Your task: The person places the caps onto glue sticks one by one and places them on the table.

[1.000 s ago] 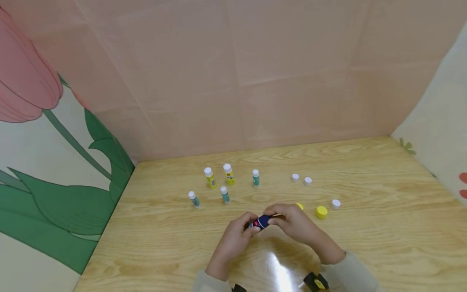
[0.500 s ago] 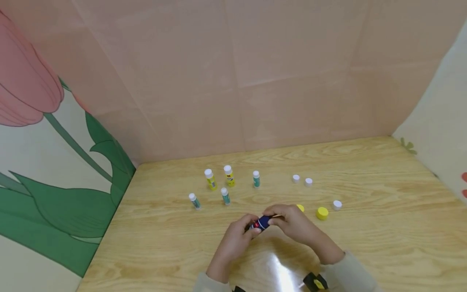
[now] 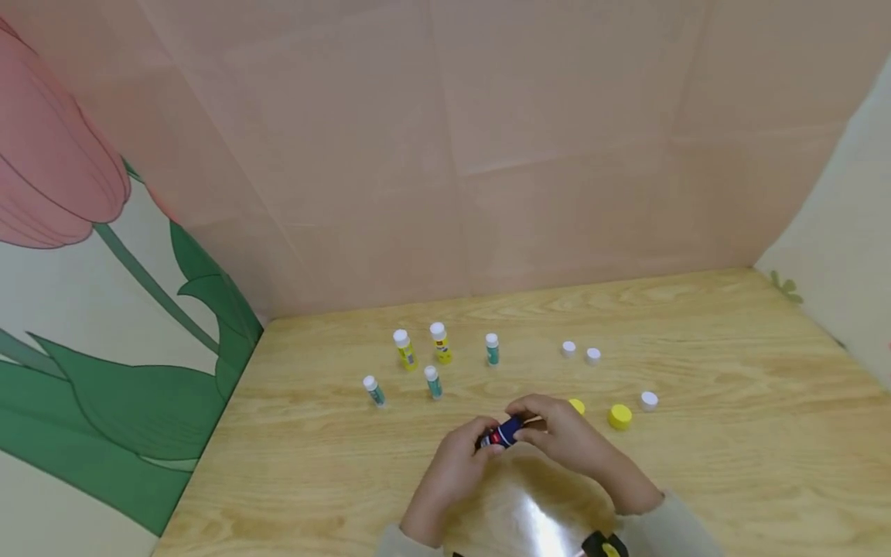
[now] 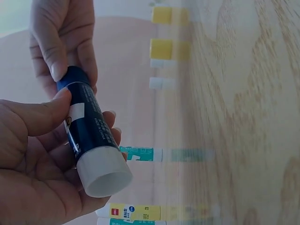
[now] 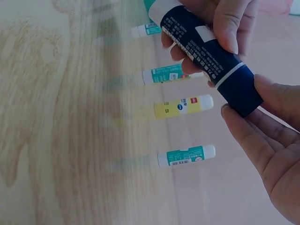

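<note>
A dark blue glue stick (image 3: 503,433) with a white base is held tilted above the table between both hands. My left hand (image 3: 455,463) grips its body, fingers curled under and thumb on top, as the left wrist view shows. At the other end, the right hand (image 3: 567,437) pinches the dark blue cap (image 5: 241,91) between thumb and fingers. The cap sits against the body, a pale line (image 5: 230,75) marking the seam. In the left wrist view the white base (image 4: 104,171) points toward the camera.
Behind the hands stand two yellow glue sticks (image 3: 442,346) and three teal ones (image 3: 493,350), all with white tops. To the right lie three white caps (image 3: 649,401) and two yellow caps (image 3: 619,417), one partly hidden by the right hand. A pink backdrop (image 3: 445,193) rises behind the table.
The scene has shifted slightly down in the head view. Both hands keep their hold on the glue stick, with only a slight shift in its position.
</note>
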Tool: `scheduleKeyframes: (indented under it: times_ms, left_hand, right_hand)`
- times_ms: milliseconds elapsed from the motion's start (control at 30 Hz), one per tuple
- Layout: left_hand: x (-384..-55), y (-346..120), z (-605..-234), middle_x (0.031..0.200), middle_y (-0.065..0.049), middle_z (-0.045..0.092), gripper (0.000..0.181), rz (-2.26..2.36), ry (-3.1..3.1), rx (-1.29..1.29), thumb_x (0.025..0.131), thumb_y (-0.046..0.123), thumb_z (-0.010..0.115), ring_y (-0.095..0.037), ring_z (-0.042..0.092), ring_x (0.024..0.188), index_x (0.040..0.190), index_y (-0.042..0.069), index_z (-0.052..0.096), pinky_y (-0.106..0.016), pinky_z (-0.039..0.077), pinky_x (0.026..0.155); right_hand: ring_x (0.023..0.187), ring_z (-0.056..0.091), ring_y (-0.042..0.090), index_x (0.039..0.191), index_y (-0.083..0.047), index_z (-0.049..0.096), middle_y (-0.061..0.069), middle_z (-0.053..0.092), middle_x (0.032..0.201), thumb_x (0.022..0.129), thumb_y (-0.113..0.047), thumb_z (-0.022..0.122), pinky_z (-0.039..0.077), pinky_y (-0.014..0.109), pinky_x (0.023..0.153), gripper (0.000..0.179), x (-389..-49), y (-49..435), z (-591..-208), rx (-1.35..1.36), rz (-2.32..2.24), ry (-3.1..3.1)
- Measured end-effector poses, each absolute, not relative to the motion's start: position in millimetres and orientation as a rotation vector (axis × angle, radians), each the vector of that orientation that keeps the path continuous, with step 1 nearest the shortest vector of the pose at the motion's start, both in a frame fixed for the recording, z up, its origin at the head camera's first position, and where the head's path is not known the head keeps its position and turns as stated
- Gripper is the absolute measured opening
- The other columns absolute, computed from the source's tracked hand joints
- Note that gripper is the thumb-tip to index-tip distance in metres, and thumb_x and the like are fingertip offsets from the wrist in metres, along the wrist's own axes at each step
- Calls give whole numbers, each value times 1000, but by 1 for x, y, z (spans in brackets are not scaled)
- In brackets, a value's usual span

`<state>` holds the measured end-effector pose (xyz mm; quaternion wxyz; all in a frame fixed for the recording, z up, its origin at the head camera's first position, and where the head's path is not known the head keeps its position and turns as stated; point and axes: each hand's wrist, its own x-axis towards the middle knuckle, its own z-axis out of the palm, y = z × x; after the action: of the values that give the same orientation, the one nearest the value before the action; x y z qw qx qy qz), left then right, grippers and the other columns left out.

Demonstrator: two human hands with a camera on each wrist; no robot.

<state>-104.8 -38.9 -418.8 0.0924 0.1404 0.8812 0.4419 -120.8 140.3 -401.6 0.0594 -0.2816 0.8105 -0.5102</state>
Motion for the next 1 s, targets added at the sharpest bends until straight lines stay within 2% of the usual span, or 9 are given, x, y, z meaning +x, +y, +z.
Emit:
scheduleKeyframes:
  times_ms: [300,900,1000]
  left_hand:
    - [-105,-38,-418,94,2,57,20,1326,2652,454,82,15,58,-16,53,87,101,11,56,-28,42,73]
    - [-101,-40,-423,86,4,57,17,1151,2795,491,77,13,63,-10,51,79,94,11,58,-28,42,70]
    - [-101,-39,-424,86,4,57,18,1124,2798,485,77,13,64,-9,51,78,94,12,58,-28,42,70]
  right_hand:
    - [87,57,27,98,3,56,15,55,96,78,1,60,47,26,72,21,-120,143,-401,-837,-1523,2504]
    - [88,55,25,97,-1,57,12,57,96,79,-1,60,46,27,74,18,-114,144,-404,-787,-1458,2562]
    - [89,55,21,98,-1,57,11,57,97,80,-7,60,46,26,74,19,-115,146,-408,-774,-1432,2561]
